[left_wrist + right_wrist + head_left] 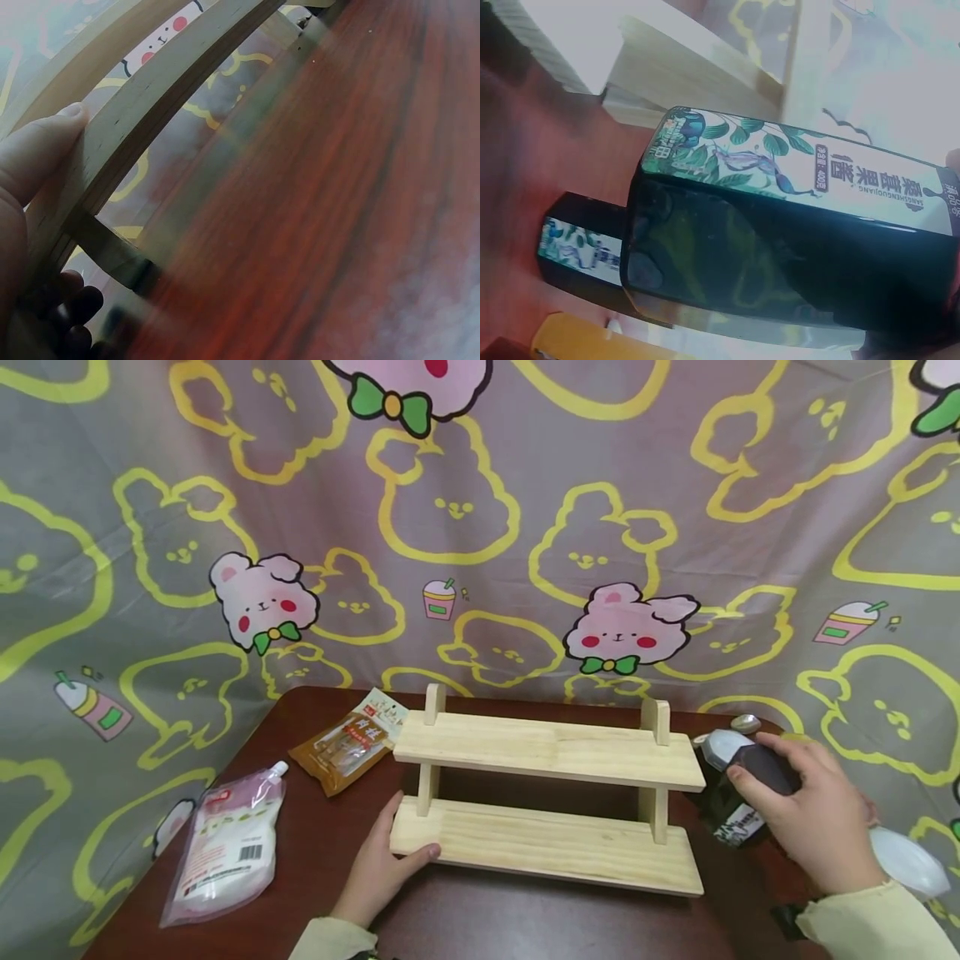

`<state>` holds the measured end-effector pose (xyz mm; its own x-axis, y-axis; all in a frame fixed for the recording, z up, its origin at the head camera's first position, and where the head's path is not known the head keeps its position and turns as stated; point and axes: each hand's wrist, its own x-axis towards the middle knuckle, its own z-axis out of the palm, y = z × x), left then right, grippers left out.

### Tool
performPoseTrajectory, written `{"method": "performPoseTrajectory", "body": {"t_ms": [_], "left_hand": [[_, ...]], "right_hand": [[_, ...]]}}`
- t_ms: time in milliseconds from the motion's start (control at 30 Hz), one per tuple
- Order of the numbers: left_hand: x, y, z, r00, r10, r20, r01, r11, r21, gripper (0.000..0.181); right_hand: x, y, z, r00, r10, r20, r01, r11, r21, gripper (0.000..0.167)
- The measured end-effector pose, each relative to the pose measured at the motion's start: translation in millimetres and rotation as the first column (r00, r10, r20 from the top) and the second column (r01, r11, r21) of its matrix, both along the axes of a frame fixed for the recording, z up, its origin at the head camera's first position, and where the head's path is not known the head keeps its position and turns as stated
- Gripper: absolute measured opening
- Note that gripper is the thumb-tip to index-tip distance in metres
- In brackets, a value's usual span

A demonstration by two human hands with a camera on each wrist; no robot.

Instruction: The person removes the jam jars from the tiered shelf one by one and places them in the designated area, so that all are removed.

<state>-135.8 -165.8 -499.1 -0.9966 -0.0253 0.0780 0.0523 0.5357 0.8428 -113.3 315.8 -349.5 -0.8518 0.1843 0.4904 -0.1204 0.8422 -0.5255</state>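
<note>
A two-tier wooden shelf (pixel 547 839) stands on the table. My left hand (pixel 382 868) grips the left end of its lower board, thumb on top; in the left wrist view the thumb lies on the wood (pixel 142 97) and the fingers are below. To the right of the shelf, my right hand (pixel 817 814) holds a dark jar by its black lid (pixel 765 768). The right wrist view shows this jar (pixel 780 247) with a leafy white label, and a second dark jar (pixel 581 255) behind it.
A brown snack packet (pixel 345 747) lies behind the shelf's left end, and a clear spouted pouch (pixel 232 843) at the left. Right of the shelf are a pale lid (pixel 726 745), a spoon (pixel 746 722) and a white object (pixel 909 860). A patterned curtain (pixel 495 602) hangs behind.
</note>
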Motion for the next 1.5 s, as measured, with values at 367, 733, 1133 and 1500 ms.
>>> {"method": "performPoseTrajectory", "body": {"t_ms": [367,733,1133,1500], "left_hand": [[0.9,0.4,0.7,1.000,-0.017,0.003,0.017,1.000,-0.004,0.105],[0.9,-0.3,-3.3,1.000,-0.004,0.007,0.004,1.000,0.010,0.108],[2.2,0.1,-3.7,1.000,-0.007,0.023,0.006,1.000,0.025,0.108],[1.6,0.3,0.4,1.000,-0.015,-0.015,0.015,1.000,0.001,0.105]], "right_hand": [[-4.7,-2,20.4,1.000,0.015,0.013,-0.015,0.999,0.033,0.056],[-11.0,-3,33.7,0.997,0.052,-0.051,-0.050,0.998,0.037,0.052],[-19.1,-8,46.9,0.996,0.087,-0.014,-0.087,0.996,0.031,0.055],[-35.6,-17,53.1,0.971,0.228,0.077,-0.230,0.973,0.024,0.050]]}}
